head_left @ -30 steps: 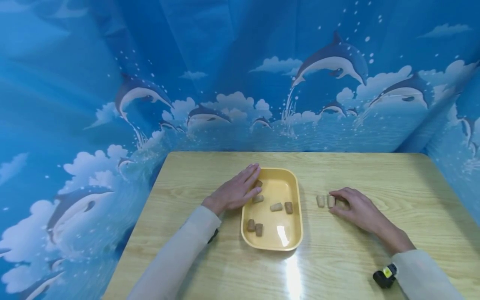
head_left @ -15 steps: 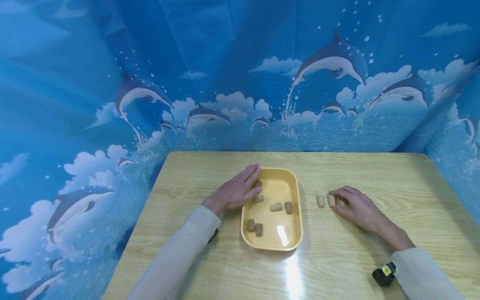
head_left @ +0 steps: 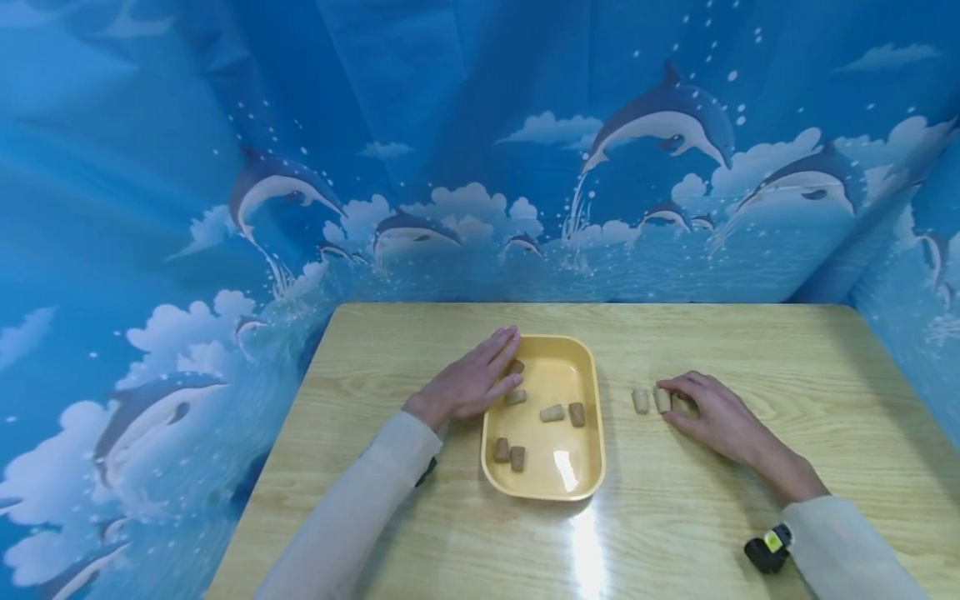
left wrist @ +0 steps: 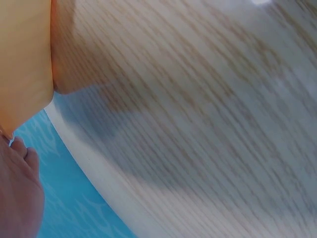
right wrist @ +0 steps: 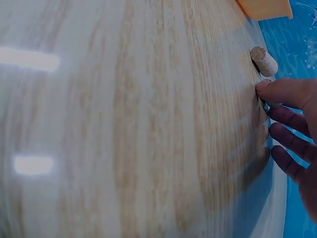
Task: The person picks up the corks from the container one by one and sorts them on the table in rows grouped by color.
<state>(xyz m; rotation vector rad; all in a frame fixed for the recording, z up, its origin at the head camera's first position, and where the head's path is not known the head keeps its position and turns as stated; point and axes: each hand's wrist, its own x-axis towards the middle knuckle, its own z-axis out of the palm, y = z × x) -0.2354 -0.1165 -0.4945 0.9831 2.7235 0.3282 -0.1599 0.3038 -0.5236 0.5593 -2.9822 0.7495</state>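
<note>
My left hand point(head_left: 468, 383) lies over the left rim of a yellow tray point(head_left: 543, 490), fingers extended. Inside the tray are several small tapered corks, some pale like the cork point(head_left: 552, 413) near its middle, others browner like the cork point(head_left: 517, 459) at lower left. To the tray's right, my right hand point(head_left: 716, 417) pinches a pale cork point(head_left: 663, 400) between thumb and fingertips at the tabletop. Just left of it lies another pale cork point(head_left: 641, 401), also seen as the cork point(right wrist: 265, 62) beyond the thumb in the right wrist view. A further cork is partly hidden under the right hand's fingers.
The wood-grain table point(head_left: 420, 533) ends at the back against a blue curtain point(head_left: 465, 167) printed with dolphins. A black wrist device point(head_left: 768, 550) sits at the right cuff. Light reflects off the tabletop in front of the tray.
Compared with one second ago, my right hand and its pinched cork have shifted very slightly right, away from the neighbouring cork. My left hand and the tray stay in place.
</note>
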